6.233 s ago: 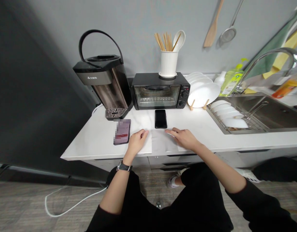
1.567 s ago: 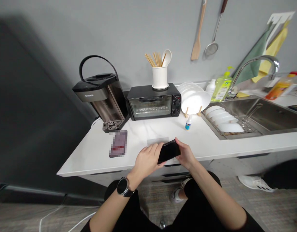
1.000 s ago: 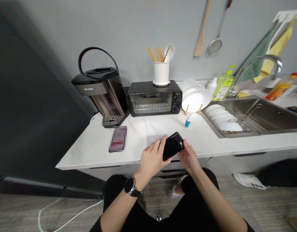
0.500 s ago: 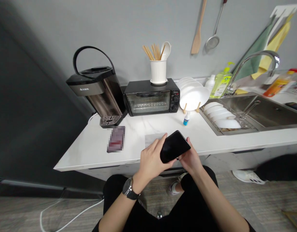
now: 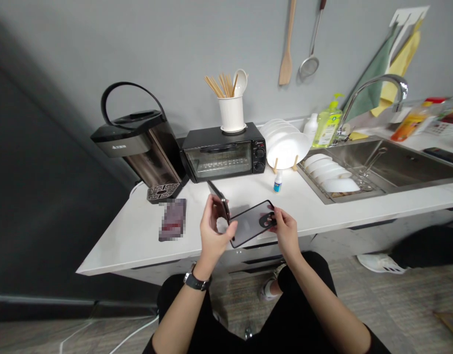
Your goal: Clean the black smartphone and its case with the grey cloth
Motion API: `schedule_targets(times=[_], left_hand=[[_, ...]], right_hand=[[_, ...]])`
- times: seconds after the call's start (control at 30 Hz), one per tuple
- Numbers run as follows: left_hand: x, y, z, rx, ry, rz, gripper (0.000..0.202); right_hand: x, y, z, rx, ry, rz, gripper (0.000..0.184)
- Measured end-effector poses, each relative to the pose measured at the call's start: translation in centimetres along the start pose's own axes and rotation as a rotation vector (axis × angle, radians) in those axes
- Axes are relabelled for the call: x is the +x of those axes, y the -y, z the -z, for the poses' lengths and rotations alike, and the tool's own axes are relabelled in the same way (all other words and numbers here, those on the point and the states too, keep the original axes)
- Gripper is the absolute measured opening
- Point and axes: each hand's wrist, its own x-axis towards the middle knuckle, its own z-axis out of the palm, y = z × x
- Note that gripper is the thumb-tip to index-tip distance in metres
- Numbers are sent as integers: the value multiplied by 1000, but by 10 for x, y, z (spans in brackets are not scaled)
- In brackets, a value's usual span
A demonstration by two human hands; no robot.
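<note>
"What's the left hand (image 5: 212,230) doing?"

"Pinching a black phone (image 5: 218,197) by its edge. The fingers and thumb are closed on it, and the phone is tilted up on its side, out in front of the toaster oven (image 5: 219,158)."

"And the right hand (image 5: 286,228)?"

"Gripping a clear dark-edged panel (image 5: 250,224), curled over its far end beside a round dark patch (image 5: 266,221). It might be a phone case, but I can't tell from here. The panel's near corner sits just beside the left hand."

"What's under them?"

"A pale sheet (image 5: 241,211), partly hidden, on the white counter (image 5: 115,250) in front of the oven."

"Anything else close by?"

"A small dropper bottle (image 5: 278,183) stands just off the oven's right front corner. Off its left front corner lies a flat pixelated object (image 5: 172,220), too blurred to name."
</note>
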Motion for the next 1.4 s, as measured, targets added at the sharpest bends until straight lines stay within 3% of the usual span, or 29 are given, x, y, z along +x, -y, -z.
schedule_targets(times=[0.1,0.2,0.4,0.63,0.8,0.9,1.0,1.07,1.13,1.27,1.4], left_hand=[[42,11,16,109,10,-67,82],[78,35,17,286,365,-15,86],[107,98,-11,349,657,27,71],[111,130,-27,337,758,38,66],[110,130,-27,344,746,12,59],[97,104,-16,343,690,-8,56],[62,60,1,310,662,-28,64],[31,33,12,322,681,-69,92],[3,16,20,479,593,-69,117],[-29,21,38,631,457,-21,83],[-42,46,64,623,313,39,77]], right_hand=[[6,-6,14,-28,-57,29,67],[10,-4,26,-61,-88,66,63],[12,-4,34,-82,-47,71,64],[16,-1,35,-86,23,12,70],[19,-1,32,-72,48,-41,74],[21,-2,28,-45,60,-66,77],[23,-6,20,-20,69,-80,76],[23,-10,11,-14,90,-85,75],[21,-14,-1,-22,136,-80,74],[16,-18,-26,-119,277,-18,74],[21,-14,-34,-325,326,181,63]])
